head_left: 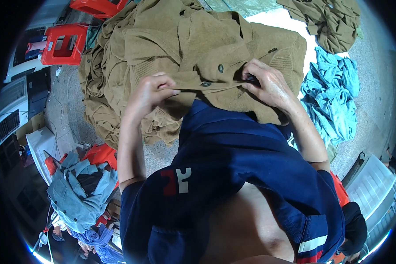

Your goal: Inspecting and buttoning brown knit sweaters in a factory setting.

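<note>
A brown button-up garment (220, 48) with ribbed trim is spread across my lap and the pile in front of me. Its edge, bearing dark oval buttons (206, 84), is stretched between my two hands. My left hand (153, 90) pinches that edge on the left side of the buttons. To their right, my right hand (264, 81) has its thumb and fingers closed on the same edge. A small dark thing shows inside the curled right fingers; I cannot make out what it is.
More brown garments (99, 88) are heaped at the left. Light blue garments (332, 94) lie at the right, below another brown bundle (332, 22). Red stools (53, 45) stand at far left. Blue-grey clothes (77, 198) are piled at lower left, and a person (354, 224) is behind at right.
</note>
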`<act>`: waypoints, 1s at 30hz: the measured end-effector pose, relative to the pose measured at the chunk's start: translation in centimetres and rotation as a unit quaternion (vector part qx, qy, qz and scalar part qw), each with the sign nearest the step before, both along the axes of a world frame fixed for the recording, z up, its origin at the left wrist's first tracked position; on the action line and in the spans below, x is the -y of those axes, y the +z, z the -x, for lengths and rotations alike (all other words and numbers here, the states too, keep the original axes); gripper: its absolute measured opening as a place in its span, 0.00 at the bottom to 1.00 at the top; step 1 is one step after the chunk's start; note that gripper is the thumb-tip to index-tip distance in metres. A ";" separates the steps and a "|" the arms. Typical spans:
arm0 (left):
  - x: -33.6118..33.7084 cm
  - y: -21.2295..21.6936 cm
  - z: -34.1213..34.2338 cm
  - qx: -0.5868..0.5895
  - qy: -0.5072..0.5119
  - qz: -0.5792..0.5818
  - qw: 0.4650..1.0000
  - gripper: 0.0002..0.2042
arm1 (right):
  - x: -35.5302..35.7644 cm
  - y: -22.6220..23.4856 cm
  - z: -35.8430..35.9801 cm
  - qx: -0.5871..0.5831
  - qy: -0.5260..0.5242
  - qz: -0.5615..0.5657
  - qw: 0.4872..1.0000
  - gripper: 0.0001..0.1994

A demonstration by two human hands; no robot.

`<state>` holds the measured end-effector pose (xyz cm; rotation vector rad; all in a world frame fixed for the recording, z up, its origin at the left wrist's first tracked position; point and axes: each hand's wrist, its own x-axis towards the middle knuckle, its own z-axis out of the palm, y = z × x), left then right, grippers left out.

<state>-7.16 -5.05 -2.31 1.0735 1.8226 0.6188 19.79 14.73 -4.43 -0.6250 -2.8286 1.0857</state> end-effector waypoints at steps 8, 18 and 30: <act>3.3 0.4 2.0 0.136 0.142 -0.007 0.981 0.09 | -0.7 -0.4 0.2 -0.120 -0.065 -0.096 0.986 0.10; -4.4 6.0 -5.7 0.355 0.093 -0.171 0.914 0.08 | 2.3 7.0 4.3 -0.450 0.105 -0.166 0.871 0.09; -4.5 5.9 -6.8 -0.065 -0.051 -0.307 0.948 0.15 | 4.3 4.9 4.4 -0.363 -0.052 0.123 0.922 0.10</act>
